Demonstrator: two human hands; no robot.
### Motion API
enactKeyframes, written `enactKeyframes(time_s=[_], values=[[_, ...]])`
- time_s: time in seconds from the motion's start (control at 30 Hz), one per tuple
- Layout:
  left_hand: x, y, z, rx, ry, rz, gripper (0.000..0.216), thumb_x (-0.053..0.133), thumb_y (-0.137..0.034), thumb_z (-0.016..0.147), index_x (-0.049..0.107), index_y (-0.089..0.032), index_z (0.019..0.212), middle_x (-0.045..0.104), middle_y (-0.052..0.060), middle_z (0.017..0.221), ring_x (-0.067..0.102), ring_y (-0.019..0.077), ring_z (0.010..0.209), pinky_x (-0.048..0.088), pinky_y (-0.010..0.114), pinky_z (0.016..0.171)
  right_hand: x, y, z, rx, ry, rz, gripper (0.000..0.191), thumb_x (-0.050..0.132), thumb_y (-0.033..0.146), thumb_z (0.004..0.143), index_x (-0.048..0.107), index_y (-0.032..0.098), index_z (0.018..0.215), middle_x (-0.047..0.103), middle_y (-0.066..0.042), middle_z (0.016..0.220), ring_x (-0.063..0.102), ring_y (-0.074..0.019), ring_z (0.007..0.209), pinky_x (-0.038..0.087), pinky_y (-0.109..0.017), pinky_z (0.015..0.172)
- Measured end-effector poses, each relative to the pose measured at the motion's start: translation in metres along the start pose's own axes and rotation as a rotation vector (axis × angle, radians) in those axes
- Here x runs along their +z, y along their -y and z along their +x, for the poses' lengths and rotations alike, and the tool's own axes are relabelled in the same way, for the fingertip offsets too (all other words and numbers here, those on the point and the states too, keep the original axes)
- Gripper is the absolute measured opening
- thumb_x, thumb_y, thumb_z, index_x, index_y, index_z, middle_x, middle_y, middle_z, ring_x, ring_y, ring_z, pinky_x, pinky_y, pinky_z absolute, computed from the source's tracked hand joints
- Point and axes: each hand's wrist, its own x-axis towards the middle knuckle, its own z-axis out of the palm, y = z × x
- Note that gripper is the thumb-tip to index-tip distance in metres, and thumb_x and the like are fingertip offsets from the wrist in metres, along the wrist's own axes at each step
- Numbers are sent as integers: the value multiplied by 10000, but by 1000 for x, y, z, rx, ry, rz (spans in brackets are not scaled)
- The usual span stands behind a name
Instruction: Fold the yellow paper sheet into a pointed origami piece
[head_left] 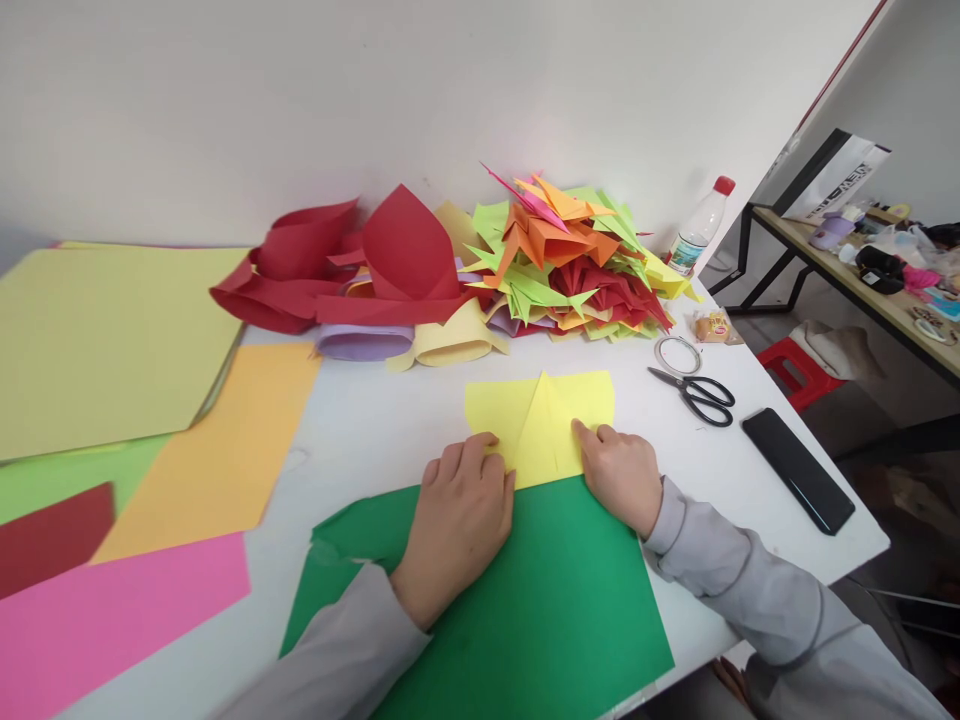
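A yellow sheet of paper [491, 405] with a folded triangular flap standing out at its middle lies before me, its near edge meeting a large green sheet [540, 590]. My left hand [461, 515] is closed, with curled fingers on the left part of the yellow paper and the thumb near the flap's base. On the right part, my right hand [622, 475] is also closed, its index finger and thumb at the paper and the other fingers folded in. What lies under both palms is hidden. The green sheet's upper left corner is creased.
Folded red paper shapes [409, 250] and a pile of colourful folded paper [570, 250] stand against the wall. Coloured sheets [120, 340] are stacked left. To the right are scissors [697, 390], a tape roll [678, 355], a phone [796, 470], a wrapped snack [712, 326] and a bottle [699, 230].
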Motion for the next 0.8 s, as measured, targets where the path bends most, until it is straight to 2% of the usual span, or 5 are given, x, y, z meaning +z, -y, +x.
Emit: enactKeyframes(time_s=[0.1, 0.27, 0.37, 0.5, 0.8], values=[[0, 1, -1, 22, 2, -46, 225, 418, -153, 900, 636, -150, 844, 633, 178, 1184, 588, 316, 978, 492, 461, 769, 0, 0, 0, -5, 8, 7, 462, 387, 157, 937, 488, 214, 1384, 683, -108, 891, 660, -182, 717, 433, -251, 596], [4, 7, 6, 308, 62, -131, 526, 313, 21, 826, 599, -157, 1230, 496, 97, 1448, 393, 262, 1370, 377, 465, 1078, -1, -1, 1, -18, 34, 6, 477, 398, 168, 935, 454, 198, 1409, 683, -125, 932, 672, -195, 750, 453, -260, 617], [8, 9, 19, 389, 115, -127, 438, 313, -162, 957, 521, -134, 1341, 469, 103, 1473, 350, 264, 1404, 318, 469, 1132, -2, -1, 1, -33, 40, 10, 486, 404, 164, 930, 445, 199, 1414, 682, -124, 939, 674, -199, 754, 456, -263, 625], [16, 10, 36, 405, 173, -114, 511, 319, -396, 1001, 446, -113, 1407, 409, 126, 1509, 329, 287, 1415, 267, 493, 1150, -1, -1, 1, -33, 16, 20, 473, 387, 175, 945, 457, 220, 1411, 680, -103, 920, 674, -196, 745, 437, -259, 599], [24, 11, 33, 366, 195, -105, 554, 270, -451, 1004, 417, -129, 1431, 390, 127, 1521, 311, 266, 1425, 219, 469, 1166, -1, -3, 0, 10, 5, 57, 430, 341, 255, 993, 488, 271, 1396, 673, -73, 902, 661, -171, 711, 418, -251, 590]])
